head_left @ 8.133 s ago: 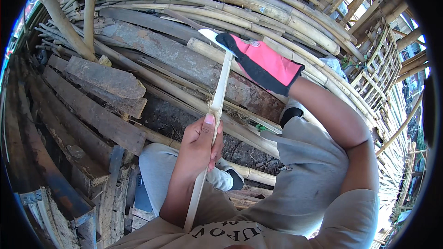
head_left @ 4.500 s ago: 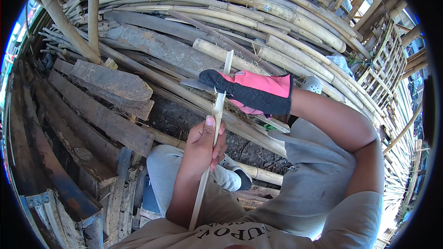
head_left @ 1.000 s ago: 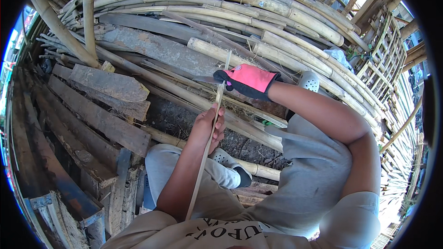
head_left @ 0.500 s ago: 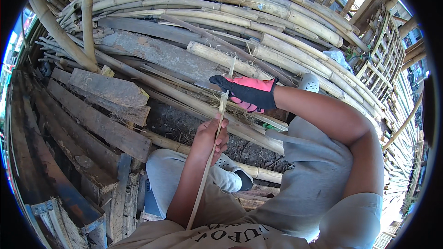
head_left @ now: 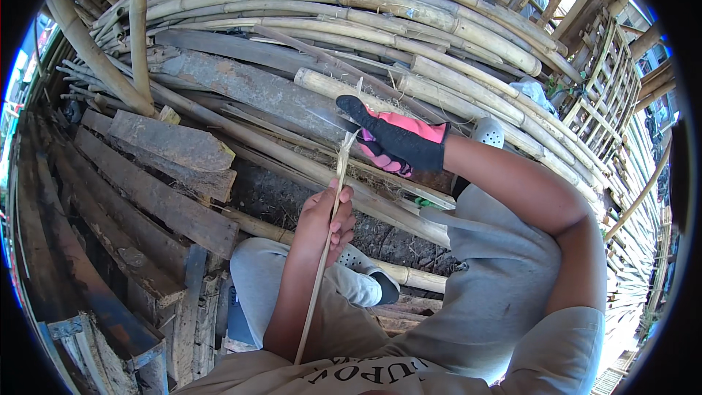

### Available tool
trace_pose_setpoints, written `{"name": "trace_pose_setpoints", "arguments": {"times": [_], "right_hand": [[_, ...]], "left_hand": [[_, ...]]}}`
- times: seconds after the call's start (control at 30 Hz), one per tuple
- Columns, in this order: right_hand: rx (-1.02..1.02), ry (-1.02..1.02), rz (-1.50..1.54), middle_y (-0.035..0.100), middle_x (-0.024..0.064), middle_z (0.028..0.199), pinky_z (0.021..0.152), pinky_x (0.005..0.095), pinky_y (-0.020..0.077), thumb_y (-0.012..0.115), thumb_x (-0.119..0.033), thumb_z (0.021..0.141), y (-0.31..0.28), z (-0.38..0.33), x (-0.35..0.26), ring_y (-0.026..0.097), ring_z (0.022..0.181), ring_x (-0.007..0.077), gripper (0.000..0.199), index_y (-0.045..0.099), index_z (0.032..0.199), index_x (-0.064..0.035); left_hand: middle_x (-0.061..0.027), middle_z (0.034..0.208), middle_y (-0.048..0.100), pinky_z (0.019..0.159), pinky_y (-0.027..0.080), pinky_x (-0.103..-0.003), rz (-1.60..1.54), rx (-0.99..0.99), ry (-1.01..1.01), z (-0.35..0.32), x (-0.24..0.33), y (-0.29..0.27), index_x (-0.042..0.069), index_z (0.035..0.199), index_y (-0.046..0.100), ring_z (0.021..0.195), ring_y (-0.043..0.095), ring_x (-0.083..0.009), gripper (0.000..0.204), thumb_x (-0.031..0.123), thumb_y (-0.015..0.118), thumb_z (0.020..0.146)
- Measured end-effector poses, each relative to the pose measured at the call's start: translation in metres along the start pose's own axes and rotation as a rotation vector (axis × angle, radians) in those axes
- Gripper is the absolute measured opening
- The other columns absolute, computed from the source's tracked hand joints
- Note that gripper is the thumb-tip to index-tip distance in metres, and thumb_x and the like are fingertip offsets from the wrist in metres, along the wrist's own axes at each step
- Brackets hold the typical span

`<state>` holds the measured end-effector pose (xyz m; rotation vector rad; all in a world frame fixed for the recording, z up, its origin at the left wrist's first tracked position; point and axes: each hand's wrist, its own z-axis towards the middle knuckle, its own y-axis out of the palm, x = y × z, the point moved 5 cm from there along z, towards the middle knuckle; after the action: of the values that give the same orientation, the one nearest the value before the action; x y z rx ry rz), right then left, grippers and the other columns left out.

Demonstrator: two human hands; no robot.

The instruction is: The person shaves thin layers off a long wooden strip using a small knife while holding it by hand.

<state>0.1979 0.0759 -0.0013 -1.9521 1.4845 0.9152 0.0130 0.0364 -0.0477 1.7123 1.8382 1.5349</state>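
My bare left hand (head_left: 328, 219) is closed around a long thin bamboo strip (head_left: 316, 296), which slants from my lap up past my fingers. In a pink and black glove, my right hand (head_left: 391, 137) grips a knife; its handle is hidden in the fist. The thin knife blade (head_left: 330, 120) sticks out to the left, across the upper part of the strip. Frayed pale shavings (head_left: 346, 148) curl off the strip just below the blade. The strip's far tip shows beyond the glove.
A thick cut bamboo piece (head_left: 322, 86) lies beyond my hands, by a broad weathered plank (head_left: 234, 80). Long bamboo poles (head_left: 409, 4) are stacked at the back. Rough wooden boards (head_left: 172, 143) fill the left side. A woven bamboo panel (head_left: 603, 80) stands at the right.
My gloved hand has turned a little and sits slightly higher and to the right, with the blade farther up the strip. More frayed fibres now show on the strip. My left hand has shifted slightly.
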Motion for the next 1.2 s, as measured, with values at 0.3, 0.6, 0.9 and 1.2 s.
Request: {"name": "trace_pose_setpoints", "arguments": {"times": [0.3,0.6,0.9,1.2], "right_hand": [[0.139,-0.683,-0.761,0.06,0.0101,0.072,0.048,0.0346,0.0455,0.062,-0.034,0.095,0.006,-0.002,-0.009,0.059,0.055,0.0222,0.03,0.064,0.11,-0.0077],[0.37,-0.601,-1.147,0.065,0.0208,0.075,0.059,0.0402,0.0527,0.073,-0.045,0.086,0.028,-0.001,-0.027,0.066,0.071,0.0394,0.042,0.068,0.083,-0.003],[0.523,-0.627,-1.203,0.066,0.0195,0.069,0.056,0.043,0.051,0.057,-0.068,0.09,0.027,-0.008,-0.03,0.066,0.063,0.0371,0.067,0.072,0.085,-0.0025],[-0.138,0.099,0.093,0.039,-0.0065,0.054,0.035,0.0236,0.0277,0.044,-0.061,0.101,0.011,0.002,0.016,0.039,0.042,0.0069,0.047,0.051,0.077,-0.0201]], "left_hand": [[0.007,0.052,0.037,0.031,0.026,-0.021,0.013,0.006,0.009,0.002,0.0,-0.001,0.013,0.092,0.05,0.035,0.032,-0.0049,0.032,0.038,0.039,0.11],[0.0055,0.053,0.035,0.033,0.025,-0.022,0.079,0.062,0.054,-0.001,0.007,-0.006,0.011,0.093,0.05,0.037,0.03,-0.0054,0.031,0.035,0.039,0.11],[0.0061,0.052,0.036,0.033,0.024,-0.022,0.06,0.037,0.029,0.0,0.003,-0.001,0.012,0.092,0.05,0.037,0.031,-0.0047,0.031,0.035,0.04,0.109],[0.0057,0.052,0.036,0.032,0.024,-0.022,0.141,0.038,0.014,-0.004,0.0,0.004,0.012,0.09,0.049,0.037,0.031,-0.0049,0.034,0.038,0.037,0.11]]}}
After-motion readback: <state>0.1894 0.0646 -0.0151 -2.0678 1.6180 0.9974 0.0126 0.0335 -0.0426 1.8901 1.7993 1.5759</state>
